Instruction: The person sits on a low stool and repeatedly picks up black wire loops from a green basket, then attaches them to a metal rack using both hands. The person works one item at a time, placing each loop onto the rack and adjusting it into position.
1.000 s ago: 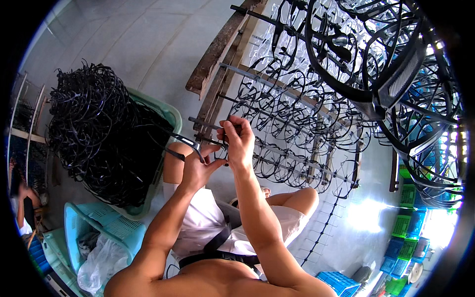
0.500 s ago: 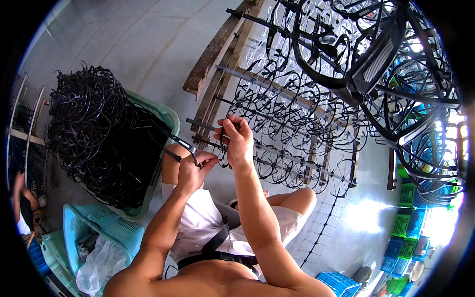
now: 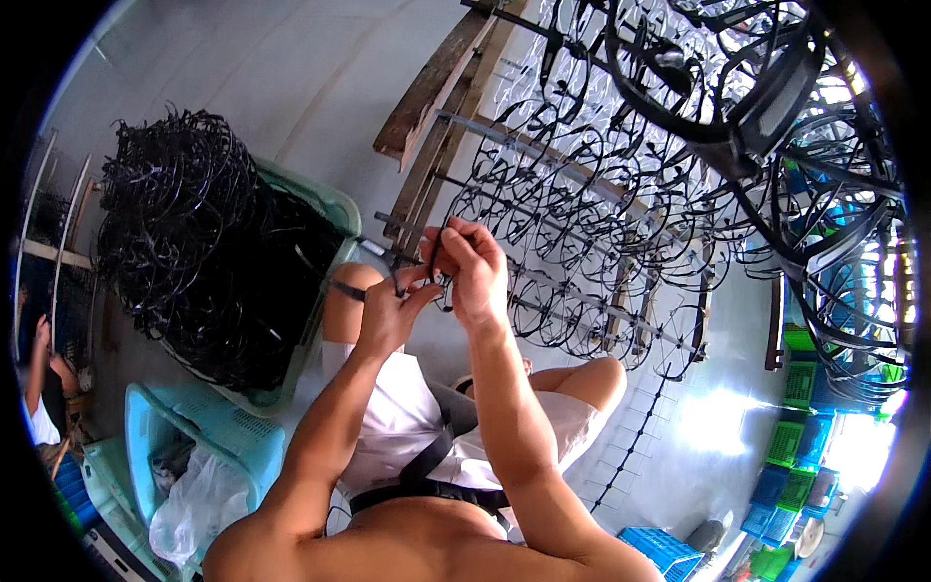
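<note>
My left hand [image 3: 386, 315] is closed on a curved black plastic piece [image 3: 371, 249] with a pale section, which sticks out toward the crate. Close beside it, my right hand [image 3: 473, 272] pinches a thin black curved strip [image 3: 433, 260] between thumb and fingers. The fingertips of both hands nearly meet, and fingers partly cover where the two pieces come together. Just beyond my hands stands a rack with rows of similar black curved pieces [image 3: 582, 209] hanging from its bars.
A pale green crate [image 3: 335, 209] heaped with tangled black pieces [image 3: 175, 233] stands at left. Nearer me is a light blue basket [image 3: 141, 436] holding a clear plastic bag [image 3: 199, 509]. Large black pieces [image 3: 756, 116] hang close at upper right. Blue and green crates [image 3: 800, 427] are stacked far right. Another person's arm [image 3: 39, 364] shows far left.
My left hand has moved up and right, against my right hand, and the black piece in it has turned more upright. The view has shifted slightly.
</note>
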The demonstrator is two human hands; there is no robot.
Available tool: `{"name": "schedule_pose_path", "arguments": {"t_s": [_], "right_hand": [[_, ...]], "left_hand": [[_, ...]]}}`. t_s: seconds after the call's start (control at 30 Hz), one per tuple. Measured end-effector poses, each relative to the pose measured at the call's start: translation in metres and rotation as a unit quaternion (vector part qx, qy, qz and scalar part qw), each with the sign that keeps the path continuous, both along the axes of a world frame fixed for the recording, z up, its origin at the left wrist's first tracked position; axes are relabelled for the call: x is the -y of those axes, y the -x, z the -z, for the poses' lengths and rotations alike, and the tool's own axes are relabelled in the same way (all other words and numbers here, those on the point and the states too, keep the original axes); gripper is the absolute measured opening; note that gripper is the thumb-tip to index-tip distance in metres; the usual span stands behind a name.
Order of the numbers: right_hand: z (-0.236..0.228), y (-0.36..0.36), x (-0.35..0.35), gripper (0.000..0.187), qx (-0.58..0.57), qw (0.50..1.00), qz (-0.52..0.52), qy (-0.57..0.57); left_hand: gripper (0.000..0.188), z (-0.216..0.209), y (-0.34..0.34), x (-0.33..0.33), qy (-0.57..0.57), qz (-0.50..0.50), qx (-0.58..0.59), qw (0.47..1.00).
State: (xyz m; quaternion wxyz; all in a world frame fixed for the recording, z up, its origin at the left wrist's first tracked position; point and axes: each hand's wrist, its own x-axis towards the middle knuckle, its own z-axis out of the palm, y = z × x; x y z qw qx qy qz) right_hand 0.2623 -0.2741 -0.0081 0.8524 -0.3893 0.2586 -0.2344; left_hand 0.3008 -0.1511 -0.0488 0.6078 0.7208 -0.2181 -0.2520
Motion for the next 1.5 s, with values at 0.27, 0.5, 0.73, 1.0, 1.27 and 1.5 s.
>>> {"name": "schedule_pose_path", "arguments": {"t_s": [0.27,0.5,0.73,1.0,1.27,1.5], "right_hand": [[-0.012,0.001,-0.001,0.017,-0.029,0.999,0.010,-0.012],[-0.009,0.002,0.009,0.020,-0.027,0.999,-0.021,0.007],[0.000,0.015,0.000,0.040,-0.013,0.994,-0.026,0.105],[-0.009,0.009,0.002,0.037,-0.026,0.993,-0.035,0.113],[0.004,0.021,-0.012,0.055,-0.104,0.925,-0.017,0.365],[0.008,0.022,-0.012,0.048,-0.115,0.880,-0.023,0.460]], "left_hand": [[0.020,-0.015,-0.006,-0.003,-0.032,0.068,-0.131,0.988],[0.020,-0.020,-0.009,0.000,-0.006,0.072,-0.179,0.981],[0.018,-0.011,0.003,-0.006,0.041,0.007,-0.040,0.998],[0.016,-0.013,-0.007,0.005,0.070,0.047,-0.259,0.962],[0.015,-0.034,0.006,0.003,0.001,0.041,-0.190,0.981],[0.017,-0.010,0.008,0.002,0.022,0.029,-0.174,0.984]]}}
